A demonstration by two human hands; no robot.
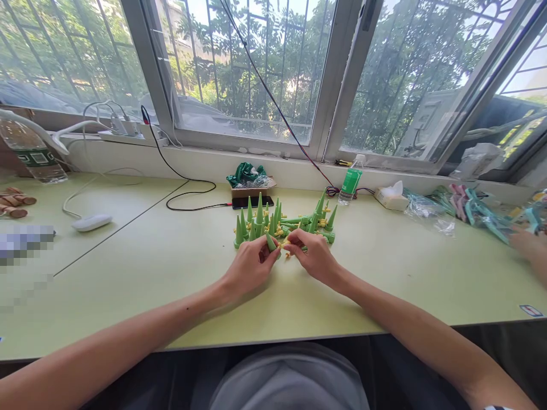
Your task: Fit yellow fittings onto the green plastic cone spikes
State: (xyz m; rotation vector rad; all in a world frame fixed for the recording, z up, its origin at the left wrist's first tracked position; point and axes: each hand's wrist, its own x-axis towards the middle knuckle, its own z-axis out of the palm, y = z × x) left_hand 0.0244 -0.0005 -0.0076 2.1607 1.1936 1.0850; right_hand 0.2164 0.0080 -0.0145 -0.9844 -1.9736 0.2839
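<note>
My left hand (252,261) is closed around a green cone-shaped piece (270,242), its tip pointing up and to the left. Opposite it, my right hand (315,255) pinches a small yellow piece (284,245) against the cone's wide end. Whether the two are joined cannot be made out. Just below the fingers, a small orange-yellow piece (288,255) lies on the table. Right behind both hands stand several green cones (260,210) with yellow bits among them. More green cones (332,217) stand and lie to the right of these.
Behind the cones are a phone (252,202) on a black cable and a small cardboard box (252,185) holding green plastic. A water bottle (351,181) and a tissue box (391,199) stand right of them. Another person's hand (530,245) is at the far right.
</note>
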